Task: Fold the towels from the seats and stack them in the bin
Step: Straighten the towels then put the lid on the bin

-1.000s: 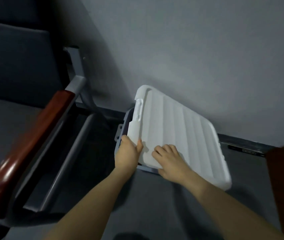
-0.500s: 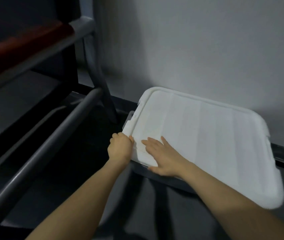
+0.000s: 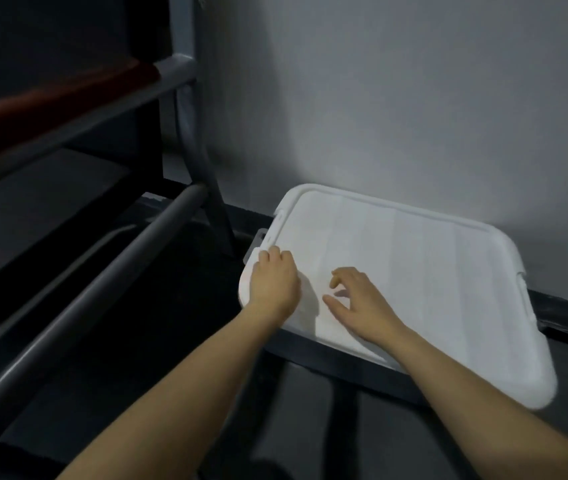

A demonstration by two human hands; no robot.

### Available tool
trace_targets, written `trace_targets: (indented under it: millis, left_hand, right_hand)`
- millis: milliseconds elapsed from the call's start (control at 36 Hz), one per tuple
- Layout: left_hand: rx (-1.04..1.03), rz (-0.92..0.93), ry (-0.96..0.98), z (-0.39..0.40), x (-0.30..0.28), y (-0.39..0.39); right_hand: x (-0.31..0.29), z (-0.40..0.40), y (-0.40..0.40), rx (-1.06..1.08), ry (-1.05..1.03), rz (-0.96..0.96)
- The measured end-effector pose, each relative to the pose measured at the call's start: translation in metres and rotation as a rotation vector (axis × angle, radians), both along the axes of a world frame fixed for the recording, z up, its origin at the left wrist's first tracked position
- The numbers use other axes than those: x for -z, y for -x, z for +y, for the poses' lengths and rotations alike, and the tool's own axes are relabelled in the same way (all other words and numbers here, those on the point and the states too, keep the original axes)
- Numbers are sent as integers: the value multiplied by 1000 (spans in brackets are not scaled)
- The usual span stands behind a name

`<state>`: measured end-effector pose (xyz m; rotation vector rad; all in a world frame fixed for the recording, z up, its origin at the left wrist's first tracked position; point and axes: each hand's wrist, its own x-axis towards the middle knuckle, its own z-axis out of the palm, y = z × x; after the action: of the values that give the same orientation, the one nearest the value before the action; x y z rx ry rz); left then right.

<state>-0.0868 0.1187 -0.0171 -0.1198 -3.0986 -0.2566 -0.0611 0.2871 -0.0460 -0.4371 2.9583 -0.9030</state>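
White bin lid (image 3: 414,282) lies under left hand (image 3: 275,282).

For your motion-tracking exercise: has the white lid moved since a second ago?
Yes. The white lid was tilted up against the wall; it now lies nearly flat over the bin, lowered away from the wall.

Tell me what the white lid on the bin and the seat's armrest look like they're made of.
The lid looks like molded plastic with a matte white finish: it has a raised rim, shallow ribs and rounded corners. The armrest shows a reddish-brown top, possibly varnished wood or vinyl; it is too dim and blurred to say which. It sits on a grey frame that looks like painted metal.
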Motion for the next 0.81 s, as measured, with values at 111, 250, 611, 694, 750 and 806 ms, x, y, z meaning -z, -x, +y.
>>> trace_targets:
  millis: [111,250,611,694,750,806]
  left_hand:
    - [221,-1,-112,50,-4,-3]
    - [358,-88,-220,127,9,-8]
    - [567,-271,31,264,36,-30]
    - [556,-215,97,273,39,-27]
    - [561,-192,129,274,37,-24]
    - [573,-181,156,274,34,-23]
  right_hand:
    - [3,50,-4,202,-168,118]
    - [5,127,-24,586,-299,94]
    - [28,236,-35,1033,-30,-228]
    - [30,249,-26,1098,257,-340]
    - [30,256,-22,1109,472,-418]
    - [33,258,-23,1118,567,-424]
